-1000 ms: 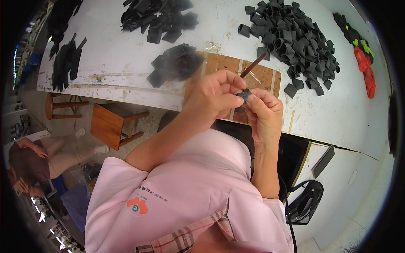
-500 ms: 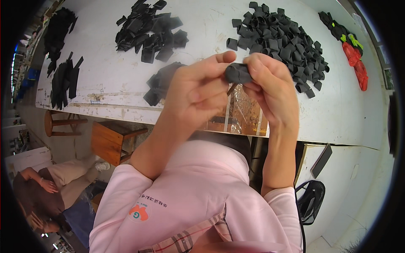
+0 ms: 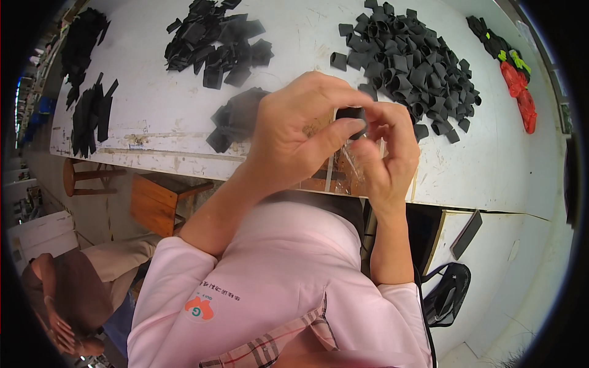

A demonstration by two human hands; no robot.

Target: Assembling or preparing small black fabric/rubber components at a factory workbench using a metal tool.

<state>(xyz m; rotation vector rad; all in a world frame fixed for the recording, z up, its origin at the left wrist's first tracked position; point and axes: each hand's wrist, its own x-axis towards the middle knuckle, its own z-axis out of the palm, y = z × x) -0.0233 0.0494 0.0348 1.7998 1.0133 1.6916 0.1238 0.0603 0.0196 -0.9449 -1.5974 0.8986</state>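
Observation:
A short black fabric loop (image 3: 350,113) is held above the table's near edge, its open end showing. My left hand (image 3: 300,126) pinches it, the thumb lying along the lower side and the fingers over the top. From the right, my right hand (image 3: 391,159) curls its fingers around the other end; its thumb is a little below and apart from the loop. The right fingertips are partly hidden and blurred. Behind my left hand lies a small stack of flat black fabric pieces (image 3: 236,119).
A heap of similar loops (image 3: 417,67) covers the far right of the white table (image 3: 294,37). Flat pieces (image 3: 215,43) and dark strips (image 3: 92,119) lie leftward. A red plastic bag (image 3: 521,98) is at the right edge. Someone sits lower left, near a wooden stool (image 3: 153,202).
My left hand has closed onto the loop with its thumb, and the loop has turned and come slightly lower. My right thumb has moved down off it. The seated person has shifted.

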